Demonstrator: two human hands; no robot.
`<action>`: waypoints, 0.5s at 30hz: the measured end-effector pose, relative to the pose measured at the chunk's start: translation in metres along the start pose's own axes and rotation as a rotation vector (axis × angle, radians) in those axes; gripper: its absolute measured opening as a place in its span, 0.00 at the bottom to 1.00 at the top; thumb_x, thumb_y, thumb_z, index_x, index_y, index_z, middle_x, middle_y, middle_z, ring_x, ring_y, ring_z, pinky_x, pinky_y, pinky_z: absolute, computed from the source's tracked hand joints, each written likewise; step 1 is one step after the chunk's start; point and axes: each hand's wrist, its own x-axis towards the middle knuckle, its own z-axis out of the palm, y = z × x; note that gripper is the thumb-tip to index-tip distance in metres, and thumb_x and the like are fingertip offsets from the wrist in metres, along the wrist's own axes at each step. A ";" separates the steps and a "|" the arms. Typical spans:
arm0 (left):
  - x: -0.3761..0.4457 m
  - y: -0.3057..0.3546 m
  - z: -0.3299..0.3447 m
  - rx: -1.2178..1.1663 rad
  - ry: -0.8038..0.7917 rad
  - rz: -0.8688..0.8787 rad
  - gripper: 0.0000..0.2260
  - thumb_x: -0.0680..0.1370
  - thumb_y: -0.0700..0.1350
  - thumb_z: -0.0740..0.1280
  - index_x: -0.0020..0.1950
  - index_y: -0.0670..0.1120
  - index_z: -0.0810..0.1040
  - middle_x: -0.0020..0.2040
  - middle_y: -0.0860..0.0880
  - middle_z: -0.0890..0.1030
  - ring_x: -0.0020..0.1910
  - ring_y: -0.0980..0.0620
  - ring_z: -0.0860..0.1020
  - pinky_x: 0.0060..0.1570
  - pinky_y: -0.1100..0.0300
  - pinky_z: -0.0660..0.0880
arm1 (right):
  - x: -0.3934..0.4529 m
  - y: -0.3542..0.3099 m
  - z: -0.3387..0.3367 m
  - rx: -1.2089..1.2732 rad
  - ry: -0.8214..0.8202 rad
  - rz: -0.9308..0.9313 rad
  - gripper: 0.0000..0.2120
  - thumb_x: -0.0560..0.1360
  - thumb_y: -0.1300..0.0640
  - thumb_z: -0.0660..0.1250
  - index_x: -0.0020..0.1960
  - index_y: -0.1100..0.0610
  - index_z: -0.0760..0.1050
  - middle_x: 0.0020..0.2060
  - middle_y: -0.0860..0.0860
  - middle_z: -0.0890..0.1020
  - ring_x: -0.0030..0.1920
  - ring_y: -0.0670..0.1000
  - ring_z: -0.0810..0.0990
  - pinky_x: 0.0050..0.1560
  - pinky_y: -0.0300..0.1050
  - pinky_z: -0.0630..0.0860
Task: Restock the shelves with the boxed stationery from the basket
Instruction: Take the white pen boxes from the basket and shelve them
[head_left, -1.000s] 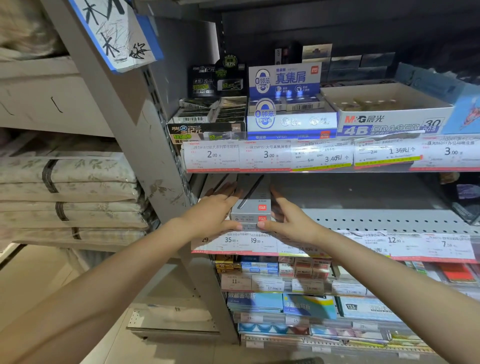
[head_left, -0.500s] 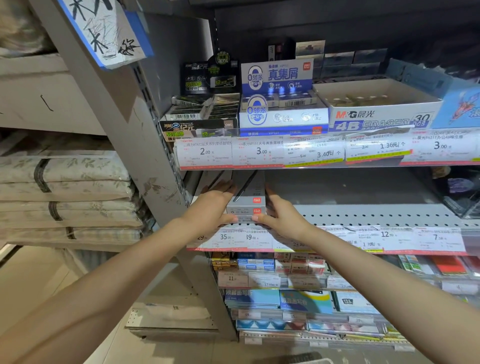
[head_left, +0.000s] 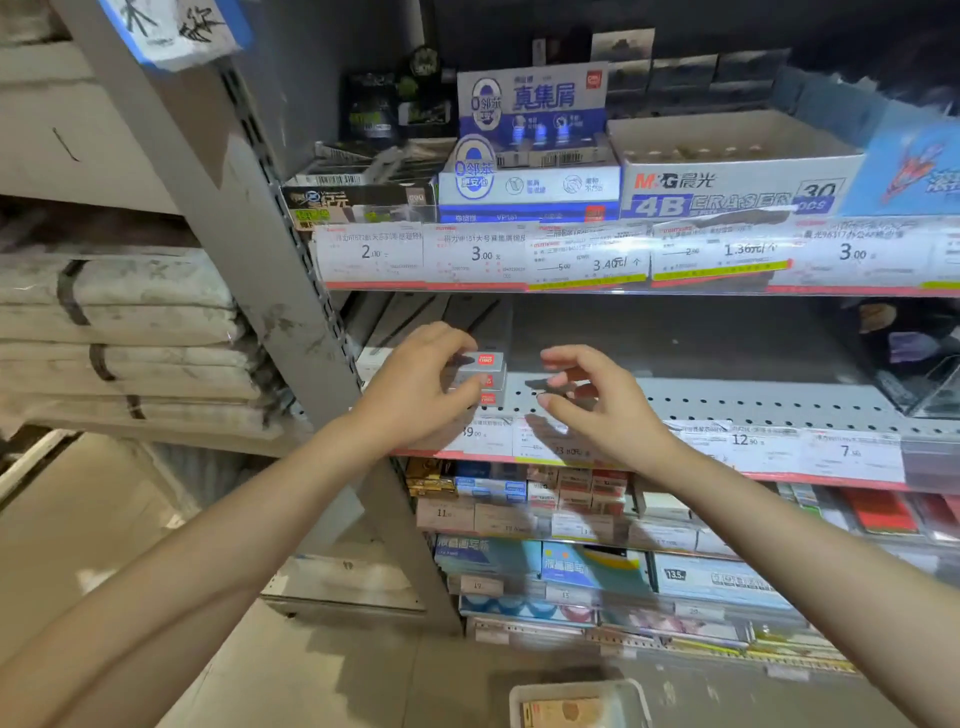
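My left hand (head_left: 415, 387) curls against the near end of the stack of grey boxes (head_left: 480, 376), fingers over the top and thumb low on the end face, so I am gripping it. My right hand (head_left: 597, 397) holds nothing: a moment ago it pressed the stack's right side, and now it has come off and hangs just beside it, fingers loosely bent over the bare perforated shelf (head_left: 727, 402).

I read that as the stack being seated, with only my left hand steadying or squaring it; this batch looks nearly placed.

The boxes lie flat, one on another, at the left end of that shelf, against the grey upright (head_left: 291, 291). Their long axis runs straight away from my fingers towards the dark back of the shelf. The short end faces with the small red labels point towards me, just behind the price tag strip (head_left: 753, 447).

Above my fingers sits the eraser shelf (head_left: 623, 254) with its display cartons. Far below my wrists, on the floor, the rim of the basket (head_left: 576, 691) shows, with something pale and boxy inside, so I judge more stock is waiting.
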 end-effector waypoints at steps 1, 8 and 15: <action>-0.006 0.007 0.003 -0.053 0.011 -0.028 0.16 0.71 0.52 0.62 0.53 0.44 0.77 0.45 0.49 0.78 0.46 0.52 0.75 0.47 0.57 0.71 | -0.008 0.001 -0.005 0.032 -0.006 0.005 0.13 0.73 0.62 0.68 0.55 0.51 0.73 0.47 0.48 0.78 0.45 0.47 0.77 0.51 0.47 0.76; -0.057 0.035 0.044 -0.230 -0.019 -0.150 0.06 0.72 0.48 0.69 0.42 0.46 0.79 0.28 0.56 0.73 0.27 0.59 0.69 0.31 0.72 0.65 | -0.073 0.037 -0.023 0.110 -0.120 0.057 0.12 0.75 0.66 0.64 0.40 0.52 0.78 0.28 0.45 0.79 0.30 0.42 0.74 0.33 0.32 0.71; -0.115 0.021 0.121 -0.250 -0.323 -0.305 0.06 0.74 0.50 0.69 0.40 0.49 0.78 0.29 0.56 0.73 0.29 0.62 0.71 0.32 0.69 0.66 | -0.146 0.108 -0.006 0.086 -0.187 0.286 0.11 0.75 0.63 0.65 0.39 0.50 0.77 0.28 0.50 0.81 0.27 0.43 0.76 0.31 0.34 0.71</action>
